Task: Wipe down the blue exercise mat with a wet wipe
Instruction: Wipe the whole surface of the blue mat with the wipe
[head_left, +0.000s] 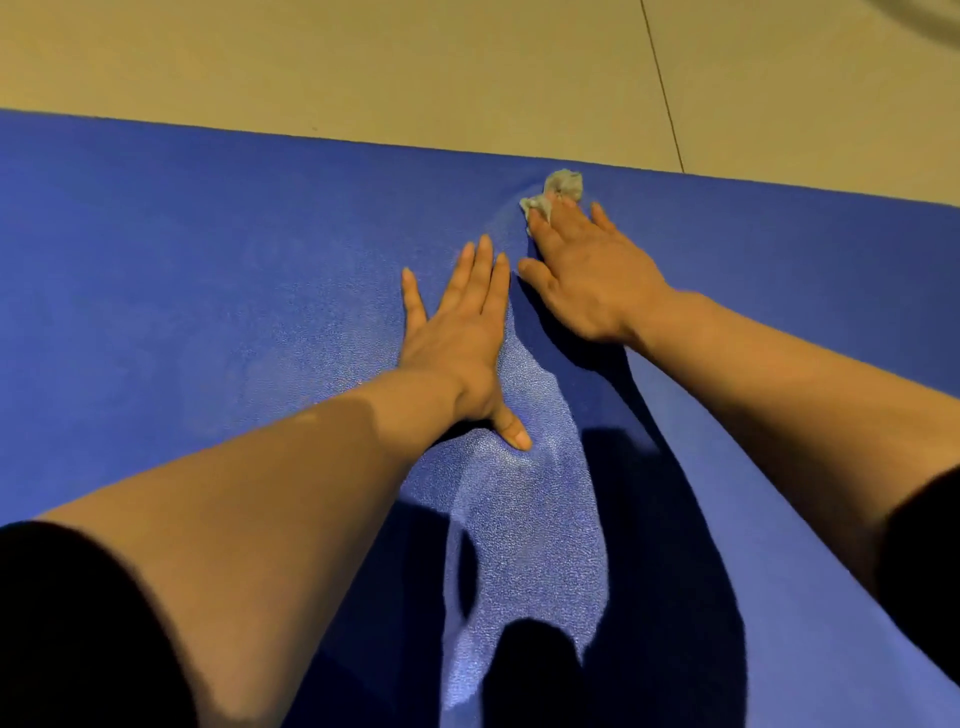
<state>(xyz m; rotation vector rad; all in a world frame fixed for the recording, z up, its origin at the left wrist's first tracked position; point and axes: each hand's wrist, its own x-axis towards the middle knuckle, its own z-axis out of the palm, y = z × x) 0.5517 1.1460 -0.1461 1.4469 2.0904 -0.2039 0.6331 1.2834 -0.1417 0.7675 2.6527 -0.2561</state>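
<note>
Right hand (587, 280) fingers (545, 223) press crumpled wipe (556, 193) onto mat (208, 260).

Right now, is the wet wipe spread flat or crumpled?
Crumpled: the wet wipe bunches in a wad under the right hand's fingertips.

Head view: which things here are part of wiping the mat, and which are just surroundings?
Part of the job:
- blue mat
- crumpled wipe, pressed to the mat under the right hand
- left hand, flat on the mat
- shiny wet streak on the mat

Just surroundings:
- tan floor beyond the mat
- dark line across the floor
</note>
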